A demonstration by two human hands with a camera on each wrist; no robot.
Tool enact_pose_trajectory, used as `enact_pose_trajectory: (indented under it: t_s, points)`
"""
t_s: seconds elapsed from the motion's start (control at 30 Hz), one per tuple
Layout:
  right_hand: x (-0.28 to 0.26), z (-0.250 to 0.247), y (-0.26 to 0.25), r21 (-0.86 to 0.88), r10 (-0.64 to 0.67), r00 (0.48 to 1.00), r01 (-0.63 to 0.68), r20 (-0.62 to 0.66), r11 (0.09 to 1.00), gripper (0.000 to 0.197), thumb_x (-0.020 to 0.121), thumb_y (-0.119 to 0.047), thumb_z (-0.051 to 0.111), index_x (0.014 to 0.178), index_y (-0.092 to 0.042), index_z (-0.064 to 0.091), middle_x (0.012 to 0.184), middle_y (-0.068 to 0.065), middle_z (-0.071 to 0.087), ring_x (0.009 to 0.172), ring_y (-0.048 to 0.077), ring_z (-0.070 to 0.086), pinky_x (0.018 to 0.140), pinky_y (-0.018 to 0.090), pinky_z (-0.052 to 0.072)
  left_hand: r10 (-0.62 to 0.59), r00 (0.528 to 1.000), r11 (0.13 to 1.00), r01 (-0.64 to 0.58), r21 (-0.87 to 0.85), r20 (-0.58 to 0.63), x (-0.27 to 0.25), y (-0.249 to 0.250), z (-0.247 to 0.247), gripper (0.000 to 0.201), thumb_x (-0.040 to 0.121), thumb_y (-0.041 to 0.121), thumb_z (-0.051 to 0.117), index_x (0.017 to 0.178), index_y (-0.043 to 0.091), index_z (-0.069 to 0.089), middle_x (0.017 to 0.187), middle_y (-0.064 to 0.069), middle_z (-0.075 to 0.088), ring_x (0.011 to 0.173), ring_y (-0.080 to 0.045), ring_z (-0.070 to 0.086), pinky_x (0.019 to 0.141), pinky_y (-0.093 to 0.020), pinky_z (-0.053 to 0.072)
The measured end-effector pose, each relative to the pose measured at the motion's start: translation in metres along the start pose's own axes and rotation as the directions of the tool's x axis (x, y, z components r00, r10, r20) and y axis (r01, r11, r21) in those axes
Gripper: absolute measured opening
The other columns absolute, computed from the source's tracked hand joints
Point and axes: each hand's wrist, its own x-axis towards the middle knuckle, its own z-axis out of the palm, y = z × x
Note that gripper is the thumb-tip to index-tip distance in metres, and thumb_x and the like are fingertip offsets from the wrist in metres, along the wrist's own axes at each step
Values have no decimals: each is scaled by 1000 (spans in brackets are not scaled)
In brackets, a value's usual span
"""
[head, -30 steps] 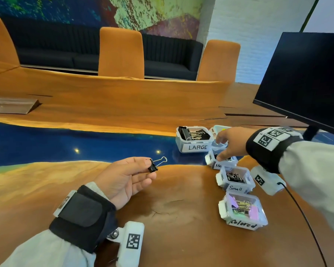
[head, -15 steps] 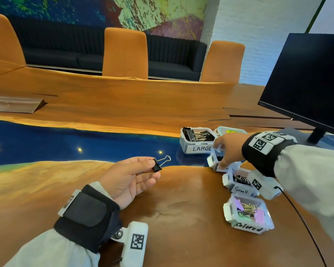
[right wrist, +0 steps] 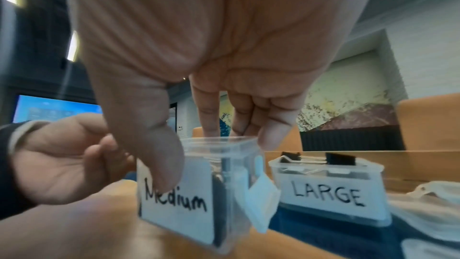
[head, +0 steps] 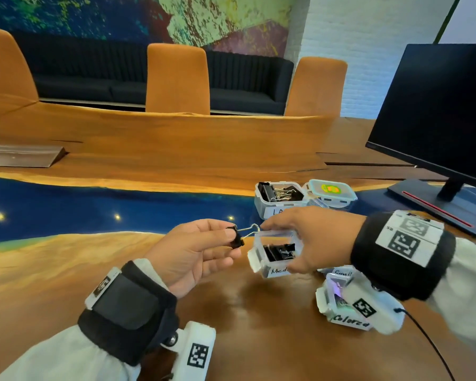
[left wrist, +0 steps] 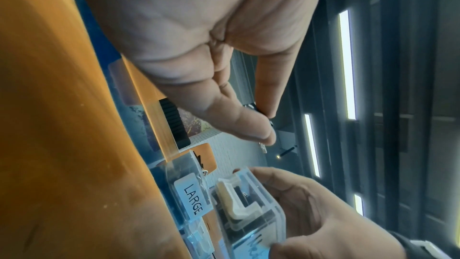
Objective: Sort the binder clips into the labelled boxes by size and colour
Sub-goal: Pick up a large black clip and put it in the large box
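I am pinching the small black metal binder clip (head: 235, 237) in my left hand (head: 193, 254), wire handles pointing right at the clear plastic Medium-labelled box (head: 272, 250), just beside it, gripped by my right hand (head: 316, 240).

I see a wooden tabletop (head: 259, 339) with a blue resin band across it. On it stand the box marked LARGE (head: 267, 209) with black clips inside, a closed lidded container (head: 333, 189) just beside it, the Small box (head: 341, 272), the Colored box (head: 338, 312) nearest me, and a monitor (head: 437, 111) on its base at the right.
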Motion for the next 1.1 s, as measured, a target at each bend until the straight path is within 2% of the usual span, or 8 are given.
enact_pose_trajectory:
  t_s: [0.13, 0.27, 0.33, 0.53, 0.67, 0.77, 0.87, 1.1]
  points:
    - [-4, 6, -8, 121, -35, 999, 33, 16, 992, 108, 73, -40, 84, 156, -38, 16, 127, -18, 59, 117, 1, 53, 94, 20, 45, 113, 994, 902, -107, 419, 11, -6, 10, 13, 18, 86, 7, 76, 103, 7, 69, 89, -13, 76, 81, -26, 76, 63, -28, 61]
    - [-6, 4, -9, 169, -52, 999, 51, 6, 984, 122, 69, -44, 87, 157, -37, 3, 126, -18, 59, 112, -2, 54, 87, 13, 43, 275, 954, 550, -256, 795, 117, -14, 18, 21, 12, 82, 21, 82, 87, 27, 74, 83, 7, 76, 74, -13, 73, 67, -27, 58]
    - [-8, 3, -11, 174, -59, 998, 57, 10, 983, 126, 68, -45, 87, 157, -37, -1, 128, -16, 59, 113, -1, 55, 91, 17, 45, 304, 939, 423, -287, 859, 164, -17, 20, 26, 12, 80, 26, 84, 84, 33, 74, 81, 16, 73, 72, -6, 69, 67, -20, 53]
    - [-16, 3, -18, 163, -75, 997, 72, 12, 984, 129, 71, -44, 86, 156, -39, -11, 129, -15, 57, 117, 3, 54, 95, 20, 46, 264, 925, 205, -329, 922, 272, -18, 21, 33, 12, 82, 29, 82, 86, 36, 74, 89, 20, 66, 76, 15, 54, 69, -11, 37]
    - [-18, 6, -24, 136, -94, 995, 96, -21, 986, 134, 69, -46, 87, 155, -38, -15, 127, -14, 57, 113, 5, 55, 95, 22, 47, 235, 912, 63, -359, 931, 335, -16, 18, 36, 10, 81, 35, 81, 87, 37, 73, 92, 21, 59, 93, 5, 46, 84, -19, 38]
    - [-21, 8, -27, 113, -113, 992, 118, -47, 987, 136, 69, -44, 87, 155, -36, -18, 123, -12, 57, 108, 5, 55, 97, 24, 48, 231, 904, 4, -370, 929, 360, -12, 14, 39, 10, 80, 40, 81, 87, 40, 74, 93, 18, 53, 98, -6, 41, 88, -29, 40]
    - [-23, 10, -28, 88, -121, 990, 127, -69, 988, 138, 69, -45, 87, 154, -35, -21, 125, -11, 58, 111, 6, 56, 99, 27, 49, 194, 912, -37, -362, 931, 362, -11, 14, 40, 11, 83, 43, 78, 94, 42, 76, 95, 16, 47, 99, -8, 38, 93, -27, 37]
    - [-27, 10, -26, 94, -114, 985, 127, -126, 987, 138, 70, -47, 85, 152, -35, -25, 129, -11, 57, 114, 7, 55, 99, 29, 50, 185, 925, 76, -349, 934, 331, -11, 12, 41, 7, 87, 43, 73, 90, 48, 77, 107, 20, 44, 111, -4, 37, 99, -28, 35]
